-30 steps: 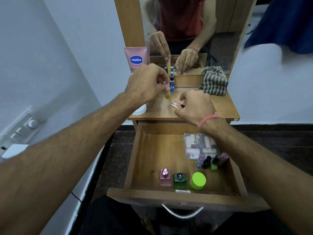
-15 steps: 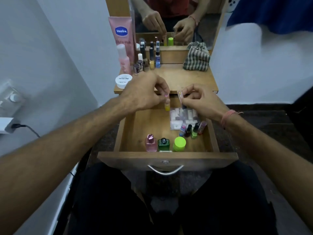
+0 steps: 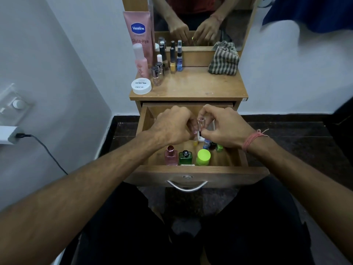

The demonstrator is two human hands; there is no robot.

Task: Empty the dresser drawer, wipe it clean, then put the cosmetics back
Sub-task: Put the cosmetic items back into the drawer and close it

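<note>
Head view. Drawer point(image 3: 191, 174) — standing pulled open below the dresser top point(image 3: 200, 87), both hands hovering over its middle.

Left hand point(image 3: 172, 127): fingers curled, pinching a small yellow-based bottle point(image 3: 195, 143) whose lower end is showing beneath the fingertips, above the drawer floor.

Right hand point(image 3: 225, 129): thumb and fingers closing around a clear tube point(image 3: 201, 124), holding it upright over the drawer (a pink thread band point(image 3: 252, 138) is sitting on the wrist).

Sitting along the drawer's front wall: pink bottle point(image 3: 170, 155), green bottle point(image 3: 185, 157), lime-capped jar point(image 3: 203, 157), side by side. Just behind the jar, partly under the right hand — a cluster of small nail polish bottles point(image 3: 212, 145), with a white packet point(image 3: 206, 133) mostly hidden behind the fingers.

Waiting on the dresser top, left side: Vaseline tube point(image 3: 138, 35) leaning at the mirror frame, pink spray bottle point(image 3: 141, 62), white round tub point(image 3: 141, 86), and a group of small polish bottles point(image 3: 168, 60). Right rear: checked cloth pouch point(image 3: 223, 59), resting against the mirror point(image 3: 200, 20).
</note>
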